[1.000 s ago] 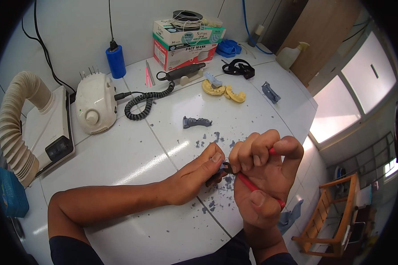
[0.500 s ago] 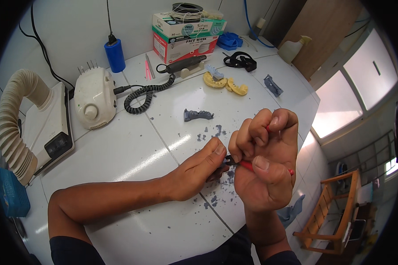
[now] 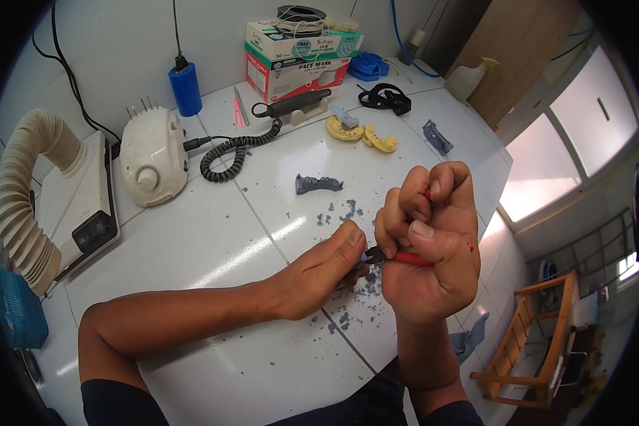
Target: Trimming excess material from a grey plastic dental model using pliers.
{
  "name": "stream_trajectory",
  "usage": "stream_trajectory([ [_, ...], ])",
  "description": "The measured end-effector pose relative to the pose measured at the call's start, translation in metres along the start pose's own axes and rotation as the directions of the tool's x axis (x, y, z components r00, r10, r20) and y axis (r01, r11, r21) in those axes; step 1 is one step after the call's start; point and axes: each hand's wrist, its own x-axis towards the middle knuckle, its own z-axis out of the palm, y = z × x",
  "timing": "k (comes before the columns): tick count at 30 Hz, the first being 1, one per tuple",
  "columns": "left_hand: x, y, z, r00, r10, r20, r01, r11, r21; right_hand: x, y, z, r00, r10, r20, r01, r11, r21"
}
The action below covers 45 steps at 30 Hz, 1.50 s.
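Observation:
My right hand is closed around a pair of red-handled nippers, one handle under the thumb and the other under the curled fingers. Their dark jaws point left and meet the edge of a small grey-blue piece. That piece is pinched in my left hand, thumb on top; most of it is hidden. Grey-blue crumbs lie scattered beneath both hands. Just beyond them rests a grey-blue dental model with a toothed upper edge.
Yellow dental casts and another grey-blue model lie farther back. A dark handpiece connects by coiled cord to a white control unit. Left stands a box with a ribbed hose. Mask boxes are stacked against the wall.
My right hand has shifted slightly up and to the right, and its thumb has moved up along the nippers. My left hand stays nearly in place.

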Motion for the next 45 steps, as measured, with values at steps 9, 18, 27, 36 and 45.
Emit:
stream_trajectory([
  [9,0.003,0.003,-0.002,0.997,-0.049,0.053,0.041,0.989,0.141,0.008,-0.004,-0.006,0.995,0.076,-0.068,-0.068,0.991,0.113],
  [18,0.003,0.015,0.004,0.996,-0.084,0.028,0.071,0.945,0.318,0.012,-0.004,-0.018,0.965,0.213,-0.155,-0.175,0.958,0.227],
  [27,0.007,0.009,0.000,0.998,-0.061,0.002,0.059,0.971,0.230,0.001,-0.006,-0.010,0.986,0.123,-0.111,-0.101,0.977,0.188],
  [36,0.011,0.002,-0.007,0.995,-0.097,0.028,0.101,0.948,-0.302,-0.022,0.003,-0.006,0.971,-0.229,0.062,0.218,0.964,0.151],
  [45,0.009,0.004,-0.015,0.989,-0.106,0.106,0.146,0.846,-0.514,-0.009,0.014,-0.020,0.983,-0.172,-0.059,0.182,0.929,0.324],
])
